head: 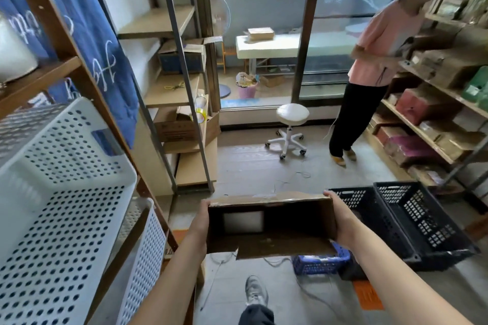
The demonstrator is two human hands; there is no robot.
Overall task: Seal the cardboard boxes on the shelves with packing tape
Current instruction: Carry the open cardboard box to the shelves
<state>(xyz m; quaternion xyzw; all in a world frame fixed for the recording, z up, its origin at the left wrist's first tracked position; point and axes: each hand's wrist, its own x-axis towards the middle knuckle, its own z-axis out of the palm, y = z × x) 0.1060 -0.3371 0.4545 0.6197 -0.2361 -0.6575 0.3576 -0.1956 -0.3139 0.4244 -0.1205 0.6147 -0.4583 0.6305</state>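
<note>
A cardboard box (269, 224) hangs in the air between the two hands, above the floor (250, 166), with its open side turned toward the camera and a loose flap at its lower edge. The left hand (202, 221) grips the box's left end, fingers curled over the top corner. The right hand (340, 219) grips the right end the same way. Ahead on the left, shelves (171, 92) carry another open box (179, 126) beside rolls of tape (201, 109).
</note>
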